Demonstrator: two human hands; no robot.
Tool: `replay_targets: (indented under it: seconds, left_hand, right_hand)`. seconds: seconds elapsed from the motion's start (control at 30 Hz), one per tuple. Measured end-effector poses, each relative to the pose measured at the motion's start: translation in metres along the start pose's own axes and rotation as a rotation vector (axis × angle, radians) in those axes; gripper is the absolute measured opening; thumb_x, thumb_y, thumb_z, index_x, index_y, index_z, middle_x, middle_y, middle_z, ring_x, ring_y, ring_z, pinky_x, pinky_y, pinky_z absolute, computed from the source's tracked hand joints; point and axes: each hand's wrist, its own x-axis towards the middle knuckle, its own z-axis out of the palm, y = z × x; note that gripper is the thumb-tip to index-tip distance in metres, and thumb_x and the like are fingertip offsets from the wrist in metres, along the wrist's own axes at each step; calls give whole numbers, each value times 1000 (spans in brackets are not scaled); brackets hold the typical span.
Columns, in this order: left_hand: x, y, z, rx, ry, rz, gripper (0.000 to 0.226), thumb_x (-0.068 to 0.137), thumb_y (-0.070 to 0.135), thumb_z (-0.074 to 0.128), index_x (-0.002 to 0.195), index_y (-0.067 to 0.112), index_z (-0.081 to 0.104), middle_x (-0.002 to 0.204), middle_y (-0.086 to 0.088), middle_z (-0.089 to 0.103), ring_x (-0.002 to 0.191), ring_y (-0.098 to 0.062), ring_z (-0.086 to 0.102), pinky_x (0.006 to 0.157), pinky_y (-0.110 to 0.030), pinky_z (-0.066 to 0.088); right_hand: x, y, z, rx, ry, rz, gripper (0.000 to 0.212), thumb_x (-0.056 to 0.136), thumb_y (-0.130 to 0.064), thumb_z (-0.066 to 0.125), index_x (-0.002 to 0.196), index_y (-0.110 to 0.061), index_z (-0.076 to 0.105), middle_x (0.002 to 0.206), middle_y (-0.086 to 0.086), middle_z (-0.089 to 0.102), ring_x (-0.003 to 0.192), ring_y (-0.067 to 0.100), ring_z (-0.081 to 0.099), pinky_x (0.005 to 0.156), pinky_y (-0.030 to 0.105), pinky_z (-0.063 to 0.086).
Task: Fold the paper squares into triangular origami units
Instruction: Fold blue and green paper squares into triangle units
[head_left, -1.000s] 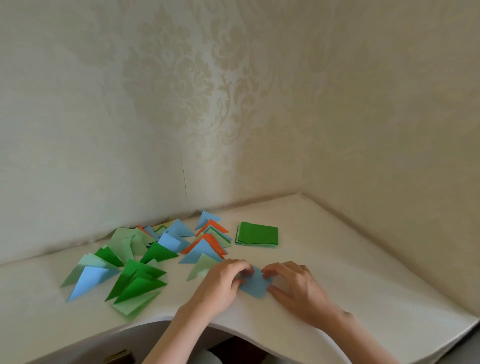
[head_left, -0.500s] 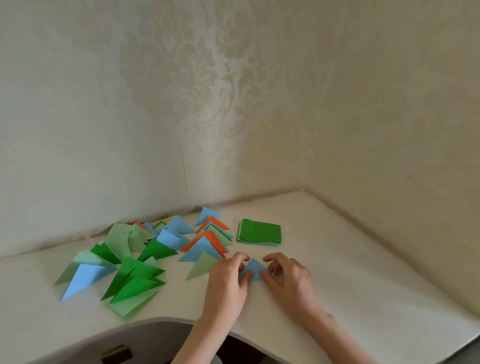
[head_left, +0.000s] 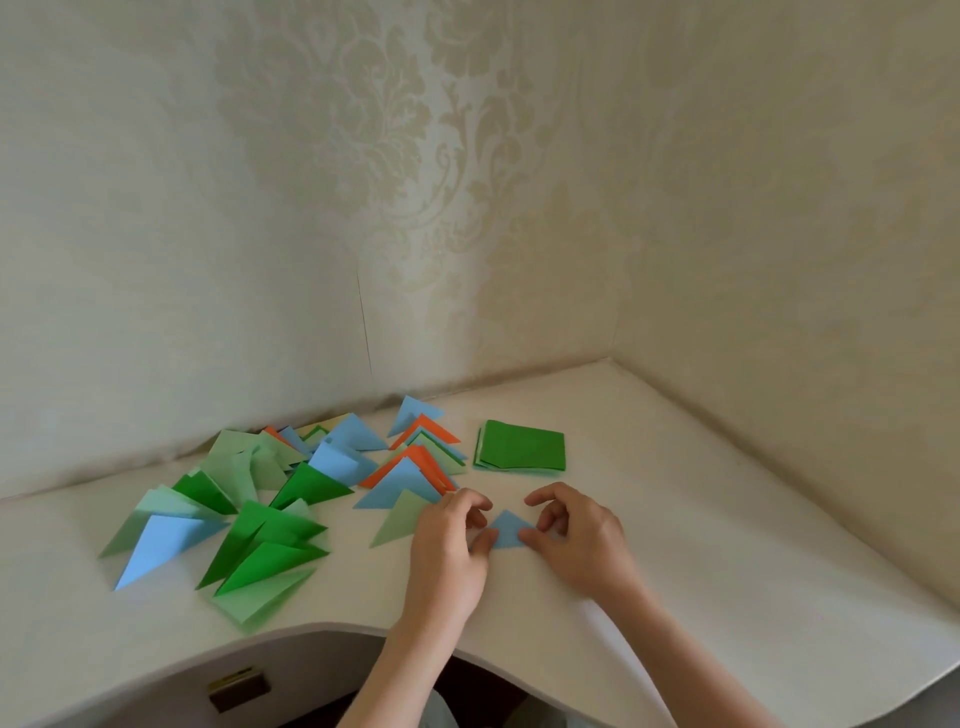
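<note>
Head view: left hand (head_left: 449, 545) and right hand (head_left: 576, 535) pinch the blue paper (head_left: 508, 531) by its corners — mid-fold, I judge — next, press the crease flat.

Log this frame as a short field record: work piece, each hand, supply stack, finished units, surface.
work piece: small blue triangle, lying on the table between the hands
left hand: thumb and fingertips pinch the triangle's left corner
right hand: thumb and fingers pinch its right corner
supply stack: green paper squares, behind the hands, untouched
finished units: pile of folded triangles in green, pale green, blue and orange, to the left
surface: white table in a wall corner
</note>
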Motion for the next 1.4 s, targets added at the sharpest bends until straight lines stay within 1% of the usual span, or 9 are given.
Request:
replay_targets:
  seconds: [0.2,0.43,0.67,0.87,0.97,1.07,1.13,1.23,1.4]
  left_hand:
    - [-2,-4,-12,-57,-35,-18,27,81,-4,63,90,22,66,79,11,66,76,-1,61,71,-14,47]
    - [-8,10,3,142,93,122,14,85,10,65,96,18,66,89,8,62,86,-14,52,73,-26,47]
    - [-5,14,6,107,80,55,18,78,18,74,92,23,64,83,14,54,81,-8,48,67,-14,35]
    - [-8,9,-6,77,45,-5,21,81,7,69,95,22,65,85,13,62,81,-4,57,70,-10,41]
    - [-12,18,-9,255,58,68,15,86,14,65,100,17,64,91,4,62,88,-14,57,70,-19,40]
    - [-17,31,-5,389,40,75,20,87,27,65,101,15,60,97,-3,58,91,-22,54,71,-30,43]
    - [-16,35,-2,374,24,26,25,85,29,67,105,15,58,102,-4,55,94,-24,55,75,-31,42]
    - [-7,35,-4,266,-39,-115,34,82,30,71,110,18,56,104,1,55,96,-18,54,75,-22,38]
    - [-1,35,-5,118,-74,-194,20,82,24,72,97,23,58,83,11,61,75,-9,57,60,-20,39]
  right_hand:
    - [-3,1,-3,75,-2,-8,26,72,-18,76,91,-30,62,71,-12,63,64,1,52,68,18,44]
    - [-6,-1,-1,52,19,-2,22,73,-22,76,89,-31,63,72,-12,64,66,0,54,70,20,44]
    - [-7,-4,2,31,55,8,26,67,-40,78,87,-37,62,73,-14,61,69,0,53,76,26,44]
    - [-5,-3,-3,94,10,21,23,71,-20,78,87,-30,65,70,-13,63,63,0,52,70,19,46]
    - [-6,-3,-2,91,12,16,22,71,-21,77,88,-30,66,71,-13,63,64,0,53,69,17,44]
    - [-6,-4,0,70,17,4,22,72,-25,76,86,-34,63,72,-14,63,66,-3,53,77,23,47]
    - [-8,-4,0,57,8,3,23,72,-26,76,85,-38,60,72,-15,62,66,-4,53,81,27,47]
    - [-9,-3,-1,46,10,-1,22,72,-28,75,85,-38,60,73,-16,62,68,-3,53,84,30,47]
    - [-9,-2,1,57,40,-19,22,71,-29,75,83,-38,59,73,-15,62,70,-1,54,83,31,47]
